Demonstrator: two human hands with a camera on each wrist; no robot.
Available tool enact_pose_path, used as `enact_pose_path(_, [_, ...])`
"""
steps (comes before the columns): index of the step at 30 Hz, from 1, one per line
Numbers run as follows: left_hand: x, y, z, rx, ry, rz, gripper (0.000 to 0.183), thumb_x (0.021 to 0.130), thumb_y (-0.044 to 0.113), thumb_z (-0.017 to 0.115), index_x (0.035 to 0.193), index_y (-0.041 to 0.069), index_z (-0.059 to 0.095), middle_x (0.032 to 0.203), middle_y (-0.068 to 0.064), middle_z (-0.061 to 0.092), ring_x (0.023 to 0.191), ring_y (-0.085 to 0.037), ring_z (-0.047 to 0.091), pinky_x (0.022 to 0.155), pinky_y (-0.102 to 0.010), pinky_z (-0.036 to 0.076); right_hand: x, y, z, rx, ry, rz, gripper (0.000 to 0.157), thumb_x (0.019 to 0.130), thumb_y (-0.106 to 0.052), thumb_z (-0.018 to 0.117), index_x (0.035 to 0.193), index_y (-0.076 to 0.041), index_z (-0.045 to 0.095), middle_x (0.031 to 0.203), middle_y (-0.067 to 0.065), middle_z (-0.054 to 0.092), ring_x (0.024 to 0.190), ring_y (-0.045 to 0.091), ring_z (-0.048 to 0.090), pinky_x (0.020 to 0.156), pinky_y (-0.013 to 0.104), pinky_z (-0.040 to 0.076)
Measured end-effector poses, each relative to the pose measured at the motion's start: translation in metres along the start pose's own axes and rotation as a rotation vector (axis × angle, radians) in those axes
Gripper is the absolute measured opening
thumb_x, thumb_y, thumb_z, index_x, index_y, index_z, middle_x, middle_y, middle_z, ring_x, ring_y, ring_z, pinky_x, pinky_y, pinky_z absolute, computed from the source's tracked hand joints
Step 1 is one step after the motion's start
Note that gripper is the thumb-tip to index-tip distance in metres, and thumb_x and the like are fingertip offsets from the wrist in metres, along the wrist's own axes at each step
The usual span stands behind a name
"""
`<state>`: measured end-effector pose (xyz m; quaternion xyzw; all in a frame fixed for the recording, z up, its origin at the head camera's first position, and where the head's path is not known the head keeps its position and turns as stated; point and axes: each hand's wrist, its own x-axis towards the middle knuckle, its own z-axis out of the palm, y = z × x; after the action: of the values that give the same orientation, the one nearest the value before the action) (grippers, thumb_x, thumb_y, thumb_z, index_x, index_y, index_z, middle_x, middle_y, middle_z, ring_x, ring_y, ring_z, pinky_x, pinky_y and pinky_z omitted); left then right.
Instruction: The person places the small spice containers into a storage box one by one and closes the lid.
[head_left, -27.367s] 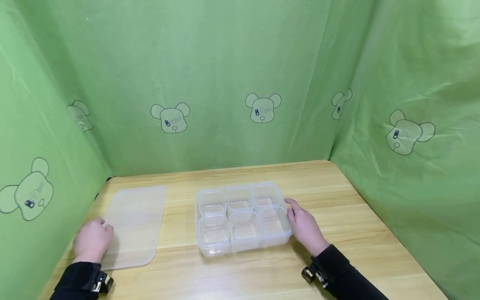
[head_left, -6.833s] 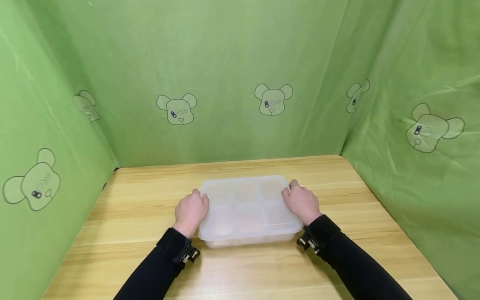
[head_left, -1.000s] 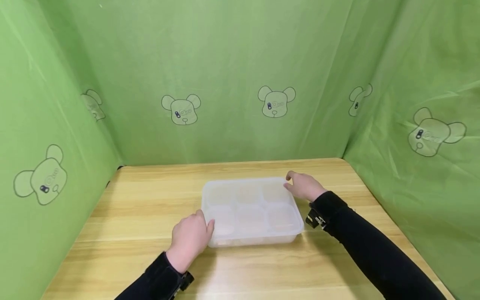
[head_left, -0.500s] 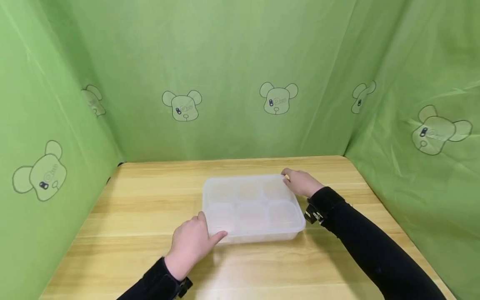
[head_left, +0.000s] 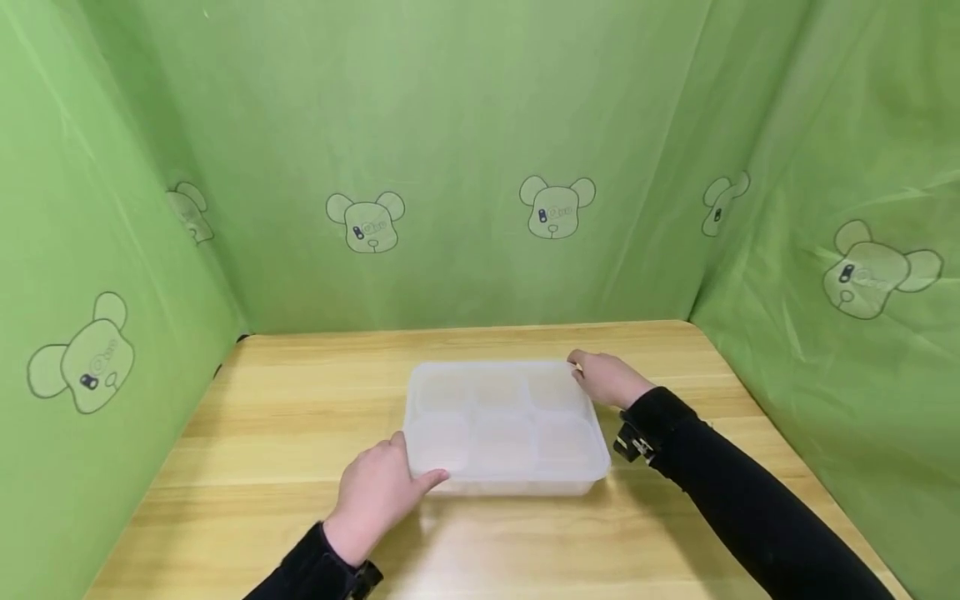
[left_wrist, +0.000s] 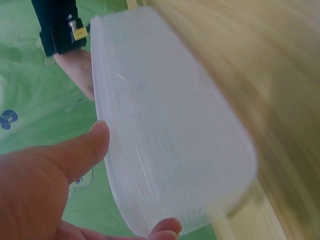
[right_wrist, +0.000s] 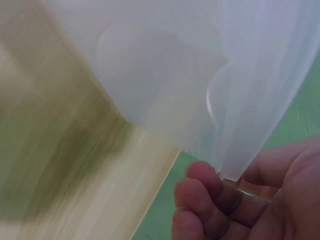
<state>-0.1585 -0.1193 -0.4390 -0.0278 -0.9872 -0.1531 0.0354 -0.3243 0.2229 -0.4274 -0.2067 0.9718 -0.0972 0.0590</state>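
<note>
A translucent plastic storage box [head_left: 525,488] rests on the table under a frosted lid [head_left: 507,417], through which several compartments show faintly. My left hand [head_left: 377,490] grips the near left corner, its thumb along the front rim and its fingers at the left side. In the left wrist view, thumb and a fingertip touch the box [left_wrist: 170,115] on two sides of that corner. Across at the far right corner, my right hand [head_left: 609,380] pinches the lid's edge. Its curled fingers [right_wrist: 195,195] show under the corner in the right wrist view. Whether the lid is fully seated I cannot tell.
The wooden table [head_left: 300,400] extends around the box on every side. Green cloth [head_left: 465,125] printed with bear heads hangs behind it and along both sides. Dark sleeves [head_left: 735,492] with small wrist cameras cover both forearms.
The lid, earlier flat on the table at the left, now lies over the box. In the last second my left thumb has swung onto the front rim and my right fingers have closed on the far corner.
</note>
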Motion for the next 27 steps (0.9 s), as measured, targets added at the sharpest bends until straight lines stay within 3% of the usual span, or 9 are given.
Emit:
enact_pose_path(5, [0.006, -0.009, 0.000, -0.009, 0.013, -0.016, 0.081, 0.078, 0.067, 0.073, 0.111, -0.006, 0.063, 0.073, -0.011, 0.063, 0.062, -0.029, 0.063, 0.050, -0.040, 0.051, -0.003, 0.000, 0.002, 0.008, -0.013, 0.022, 0.035, 0.105, -0.013, 0.045, 0.132, 0.009, 0.053, 0.122, 0.030, 0.063, 0.111, 0.045, 0.062, 0.094, 0.055, 0.049])
enact_pose_path(12, [0.021, -0.017, -0.002, -0.045, 0.028, 0.002, 0.075, 0.081, 0.061, 0.074, 0.110, -0.007, 0.062, 0.068, -0.008, 0.060, 0.058, -0.026, 0.061, 0.049, -0.038, 0.050, -0.011, -0.001, -0.001, -0.026, 0.019, -0.002, 0.030, 0.103, -0.011, 0.048, 0.122, 0.010, 0.056, 0.109, 0.029, 0.066, 0.100, 0.043, 0.066, 0.087, 0.054, 0.052])
enact_pose_path(17, [0.029, -0.016, -0.004, -0.052, 0.055, 0.009, 0.071, 0.083, 0.058, 0.073, 0.112, -0.006, 0.063, 0.072, -0.011, 0.064, 0.064, -0.031, 0.065, 0.051, -0.040, 0.052, -0.018, 0.000, -0.006, -0.010, 0.027, -0.001, 0.030, 0.103, -0.010, 0.046, 0.122, 0.011, 0.056, 0.105, 0.029, 0.066, 0.094, 0.040, 0.067, 0.083, 0.054, 0.053])
enact_pose_path(22, [0.032, -0.017, -0.002, -0.067, 0.078, 0.003, 0.070, 0.085, 0.054, 0.074, 0.115, -0.008, 0.063, 0.078, -0.016, 0.067, 0.070, -0.035, 0.067, 0.054, -0.043, 0.054, -0.022, 0.003, -0.004, 0.017, 0.028, 0.003, 0.035, 0.102, -0.011, 0.046, 0.127, 0.012, 0.054, 0.113, 0.031, 0.065, 0.101, 0.042, 0.066, 0.086, 0.055, 0.052])
enact_pose_path(27, [0.033, -0.020, 0.001, -0.081, 0.078, -0.007, 0.067, 0.085, 0.052, 0.075, 0.112, -0.008, 0.064, 0.076, -0.014, 0.066, 0.067, -0.032, 0.067, 0.054, -0.041, 0.054, -0.022, 0.006, 0.003, 0.042, 0.059, -0.019, 0.036, 0.099, -0.009, 0.050, 0.127, 0.012, 0.056, 0.104, 0.024, 0.069, 0.088, 0.031, 0.066, 0.084, 0.053, 0.053])
